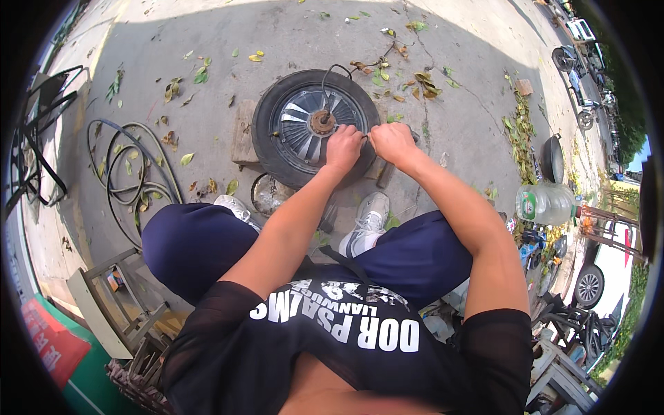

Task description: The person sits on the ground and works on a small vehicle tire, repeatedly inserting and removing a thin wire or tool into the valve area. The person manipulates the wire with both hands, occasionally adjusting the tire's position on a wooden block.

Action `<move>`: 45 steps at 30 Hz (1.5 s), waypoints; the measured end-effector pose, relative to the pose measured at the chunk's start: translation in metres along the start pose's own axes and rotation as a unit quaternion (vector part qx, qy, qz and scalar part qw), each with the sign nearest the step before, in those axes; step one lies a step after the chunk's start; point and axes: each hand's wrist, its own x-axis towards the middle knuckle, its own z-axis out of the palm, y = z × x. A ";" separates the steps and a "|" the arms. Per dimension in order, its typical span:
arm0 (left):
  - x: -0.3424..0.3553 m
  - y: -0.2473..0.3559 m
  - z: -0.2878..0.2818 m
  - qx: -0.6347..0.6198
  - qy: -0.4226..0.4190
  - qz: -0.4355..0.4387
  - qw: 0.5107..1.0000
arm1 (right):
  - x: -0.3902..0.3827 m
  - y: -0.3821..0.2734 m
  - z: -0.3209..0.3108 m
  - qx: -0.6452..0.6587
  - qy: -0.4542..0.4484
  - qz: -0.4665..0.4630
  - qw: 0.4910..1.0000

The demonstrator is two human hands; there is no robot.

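A wheel (290, 142) with a black tyre (266, 153) and a finned metal hub lies flat in front of my feet. Its rusty centre (322, 122) faces up, and a dark cable (324, 86) loops out of it. My left hand (344, 148) is closed over the wheel's right side, at the rim. Just right of it, my right hand (393, 144) is closed at the tyre's outer edge. A small, thin dark piece (364, 136) shows between the two hands. The fingers mostly hide what each hand grips.
Blocks (243, 135) prop the wheel on concrete strewn with leaves. A coiled hose (142, 181) lies left, near a black metal frame (41, 131). A clear round container (270, 194) sits by my left shoe. At right are a large plastic bottle (550, 204) and a black pan (552, 159).
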 end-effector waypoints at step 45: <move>-0.195 -0.173 -0.174 0.049 -0.272 -0.512 0.813 | 0.038 0.053 -0.072 0.158 0.120 0.024 0.980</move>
